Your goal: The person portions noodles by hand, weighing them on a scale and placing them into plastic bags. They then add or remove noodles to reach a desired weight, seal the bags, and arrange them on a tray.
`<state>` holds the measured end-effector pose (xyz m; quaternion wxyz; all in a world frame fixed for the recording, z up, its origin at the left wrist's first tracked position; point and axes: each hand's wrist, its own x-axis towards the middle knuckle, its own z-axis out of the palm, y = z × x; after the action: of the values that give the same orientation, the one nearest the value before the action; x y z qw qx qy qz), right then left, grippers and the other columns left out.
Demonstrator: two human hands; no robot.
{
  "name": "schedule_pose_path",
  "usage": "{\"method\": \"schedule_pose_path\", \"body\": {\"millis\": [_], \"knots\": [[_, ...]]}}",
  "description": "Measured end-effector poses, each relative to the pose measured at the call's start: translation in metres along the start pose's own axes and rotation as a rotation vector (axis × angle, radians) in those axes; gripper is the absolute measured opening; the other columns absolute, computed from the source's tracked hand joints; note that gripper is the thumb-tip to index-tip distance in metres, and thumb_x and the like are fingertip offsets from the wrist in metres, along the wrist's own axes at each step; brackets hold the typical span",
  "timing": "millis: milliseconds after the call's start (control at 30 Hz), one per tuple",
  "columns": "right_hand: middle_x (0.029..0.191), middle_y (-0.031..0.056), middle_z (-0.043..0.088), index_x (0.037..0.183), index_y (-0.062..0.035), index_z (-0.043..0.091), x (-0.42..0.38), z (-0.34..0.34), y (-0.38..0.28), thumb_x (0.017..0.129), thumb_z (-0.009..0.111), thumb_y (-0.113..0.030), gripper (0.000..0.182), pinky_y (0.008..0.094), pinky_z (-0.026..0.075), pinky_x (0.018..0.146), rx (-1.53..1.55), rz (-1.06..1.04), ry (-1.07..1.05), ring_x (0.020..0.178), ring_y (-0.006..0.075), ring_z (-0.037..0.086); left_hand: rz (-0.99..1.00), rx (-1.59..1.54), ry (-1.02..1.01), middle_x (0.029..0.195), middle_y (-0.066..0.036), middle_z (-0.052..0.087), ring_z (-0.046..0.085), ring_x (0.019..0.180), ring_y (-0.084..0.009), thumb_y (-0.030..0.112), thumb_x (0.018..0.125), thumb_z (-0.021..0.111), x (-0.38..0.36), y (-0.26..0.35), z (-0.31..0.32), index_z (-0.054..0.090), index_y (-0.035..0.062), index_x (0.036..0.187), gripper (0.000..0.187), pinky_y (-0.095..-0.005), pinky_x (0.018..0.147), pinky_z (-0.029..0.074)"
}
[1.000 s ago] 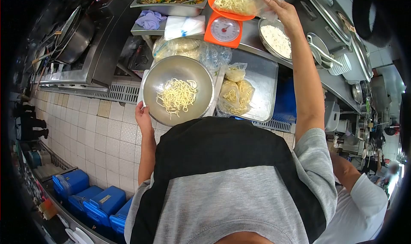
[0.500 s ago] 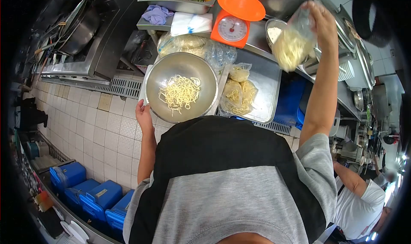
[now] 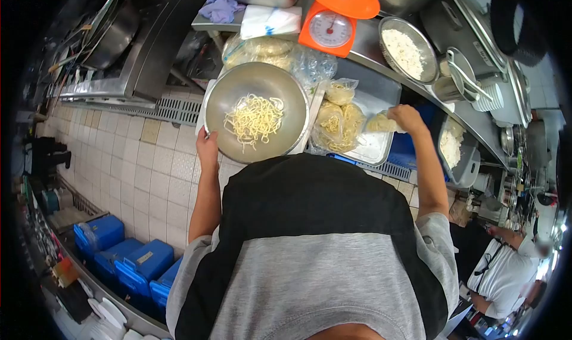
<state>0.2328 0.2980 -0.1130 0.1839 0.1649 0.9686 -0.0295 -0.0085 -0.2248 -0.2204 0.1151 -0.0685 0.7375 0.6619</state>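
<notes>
A wide metal mixing bowl (image 3: 225, 92) holds a loose heap of yellow noodles (image 3: 255, 120). My left hand (image 3: 208, 148) grips the bowl's left rim, with the fingers bent at the edge. To the right, my right hand (image 3: 409, 119) is closed on a clear plastic bag of noodles (image 3: 381, 123), low over the right side of a metal tray (image 3: 374, 155). Several knotted bags of noodles (image 3: 338, 125) lie on the tray's left part, beside the held bag. The top of the held bag is hidden in my fingers.
Behind the bowl lie more filled plastic bags (image 3: 268, 53). An orange kitchen scale (image 3: 329, 29) stands on the shelf, near a colander of white food (image 3: 408, 51). A stove with a pot (image 3: 113, 39) is at left, blue bins (image 3: 143, 265) lower left, a person (image 3: 506, 274) lower right.
My right hand has brought the bag of noodles down and left, from above the shelf to the tray. My left hand has moved in and taken hold of the bowl's rim.
</notes>
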Motion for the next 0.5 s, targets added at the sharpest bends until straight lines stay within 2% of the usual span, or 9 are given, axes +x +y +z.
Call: {"method": "schedule_pose_path", "body": {"millis": [33,67,133,200,267,333,400,467,500], "knots": [[0.088,0.0161,0.065,0.084,-0.0096,0.065,0.0,0.003,-0.025,0.084,0.051,-0.027,0.022,0.0425,0.05,0.073,-0.055,0.024,-0.002,0.083,0.0346,0.063,0.003,0.015,-0.045,0.107,-0.012,0.061,0.057,0.094,-0.0188,0.007,0.083,0.057,-0.002,0.0,0.0,0.053,-0.0059,0.119,0.039,-0.0293,0.082,0.044],[0.089,0.0155,0.064,0.086,-0.0098,0.066,0.011,0.031,-0.024,0.084,0.051,-0.026,0.021,0.0431,0.05,0.073,-0.04,-0.063,0.028,0.083,0.0348,0.062,0.027,0.002,-0.048,0.099,-0.012,0.064,0.058,0.09,-0.0182,0.009,0.082,0.058,-0.003,0.0,0.0,0.057,-0.006,0.114,0.035,-0.0295,0.08,0.045],[0.091,0.0149,0.064,0.087,-0.0101,0.066,0.028,0.06,-0.037,0.085,0.051,-0.025,0.021,0.0437,0.05,0.073,-0.017,-0.174,0.047,0.082,0.035,0.062,0.024,0.024,-0.038,0.096,-0.01,0.064,0.058,0.086,-0.016,0.009,0.082,0.059,-0.009,0.005,0.0,0.058,-0.0056,0.114,0.036,-0.0279,0.077,0.045],[0.09,0.0141,0.062,0.088,-0.0097,0.066,0.041,0.063,-0.068,0.085,0.053,-0.021,0.018,0.0437,0.05,0.072,-0.079,-0.082,0.2,0.081,0.0342,0.062,0.022,0.041,-0.034,0.093,-0.008,0.064,0.058,0.083,-0.0138,0.009,0.081,0.06,-0.017,0.012,0.002,0.058,-0.0052,0.114,0.036,-0.0263,0.074,0.045],[0.087,0.014,0.061,0.088,-0.0092,0.065,0.042,0.022,-0.123,0.084,0.054,-0.019,0.015,0.043,0.05,0.071,0.195,-0.153,0.44,0.081,0.0339,0.062,-0.006,0.025,-0.061,0.082,-0.002,0.062,0.053,0.072,-0.007,0.009,0.081,0.061,-0.023,0.015,0.004,0.059,-0.0035,0.115,0.037,-0.0216,0.065,0.043],[0.089,0.014,0.061,0.087,-0.0086,0.065,0.056,0.007,-0.167,0.084,0.054,-0.017,0.014,0.0423,0.05,0.07,0.371,-0.302,0.55,0.081,0.0345,0.062,0.019,0.034,-0.06,0.077,0.001,0.059,0.05,0.067,-0.0048,0.008,0.081,0.061,-0.025,0.009,0.006,0.059,-0.0025,0.116,0.036,-0.0203,0.061,0.041],[0.091,0.0142,0.062,0.087,-0.0075,0.065,0.076,0.005,-0.21,0.084,0.054,-0.016,0.014,0.0427,0.05,0.072,0.447,-0.489,0.509,0.083,0.0351,0.062,0.075,0.028,-0.064,0.068,0.004,0.055,0.043,0.059,-0.0023,0.007,0.082,0.061,-0.022,-0.003,0.005,0.061,0.0,0.115,0.035,-0.0199,0.053,0.038],[0.094,0.0149,0.063,0.092,-0.0058,0.063,0.091,0.004,-0.251,0.085,0.053,-0.015,0.016,0.0429,0.05,0.076,0.361,-0.437,0.296,0.084,0.0354,0.062,0.051,0.004,-0.072,0.068,0.004,0.054,0.043,0.058,-0.0024,0.007,0.082,0.061,-0.033,0.01,0.011,0.061,0.0005,0.115,0.034,-0.02,0.052,0.038],[0.094,0.0149,0.063,0.092,-0.0058,0.063,0.103,0.014,-0.266,0.085,0.053,-0.015,0.016,0.0429,0.05,0.076,0.367,-0.44,0.292,0.084,0.0354,0.062,0.03,-0.023,-0.088,0.067,0.004,0.054,0.042,0.057,-0.0024,0.006,0.082,0.061,-0.037,0.015,0.011,0.061,0.0009,0.115,0.034,-0.0202,0.051,0.037]]}}
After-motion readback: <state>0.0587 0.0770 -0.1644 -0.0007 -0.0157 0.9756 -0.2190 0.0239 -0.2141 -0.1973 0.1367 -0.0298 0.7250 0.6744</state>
